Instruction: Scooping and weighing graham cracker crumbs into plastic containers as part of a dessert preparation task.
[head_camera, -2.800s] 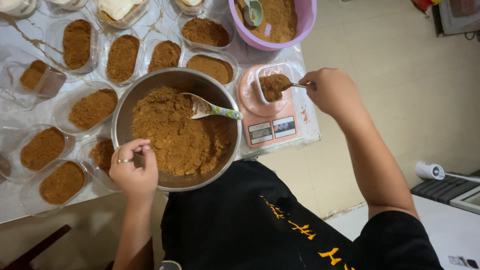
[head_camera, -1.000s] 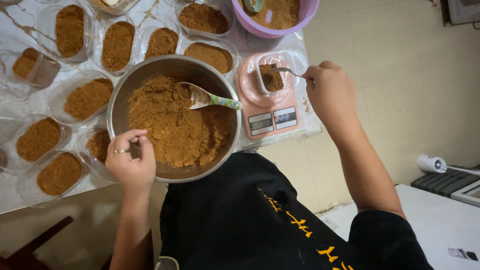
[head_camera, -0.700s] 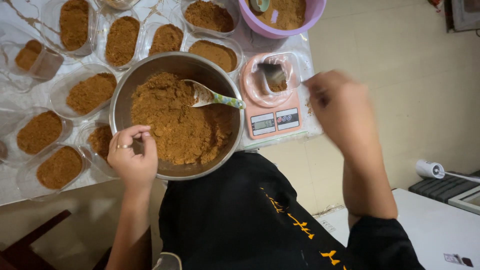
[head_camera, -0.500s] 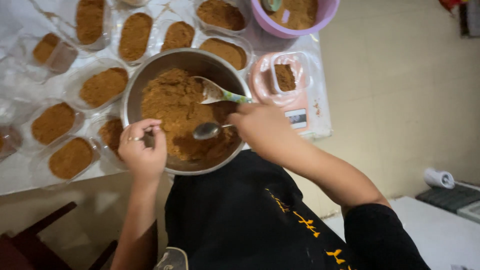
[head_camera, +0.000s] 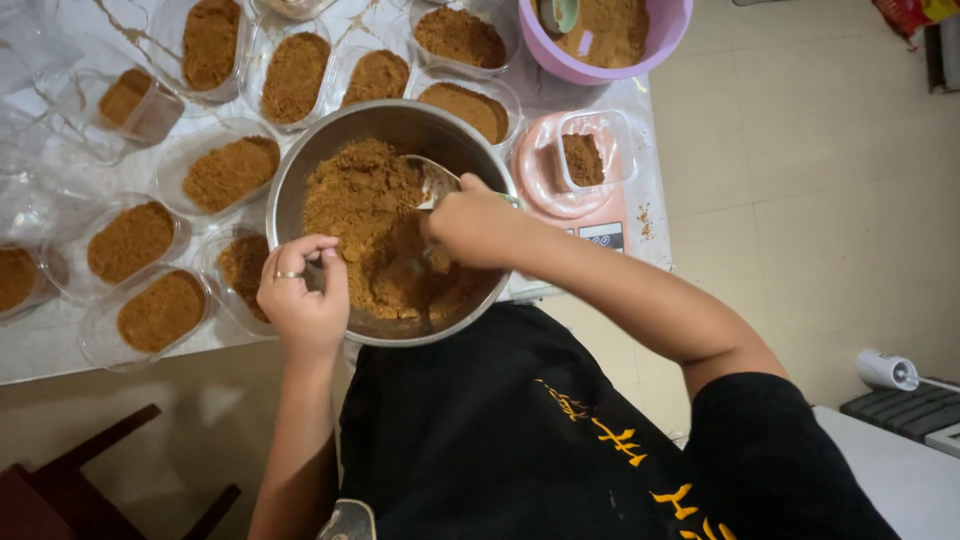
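White worktop (head_camera: 40, 345) crowded with clear plastic tubs (head_camera: 160, 310) of brown crumbly mix. Steel bowl (head_camera: 290, 190) near the front edge, about half full of the same mix. Left hand (head_camera: 303, 290) curled closed over the bowl's near rim. Right hand (head_camera: 475, 222) inside the bowl, closed on a spoon (head_camera: 436, 182) dug into the mix. Pink scale (head_camera: 540, 175) just right of the bowl, carrying a small clear tub (head_camera: 597, 148) partly filled. Purple bowl (head_camera: 590, 60) behind, also holding mix.
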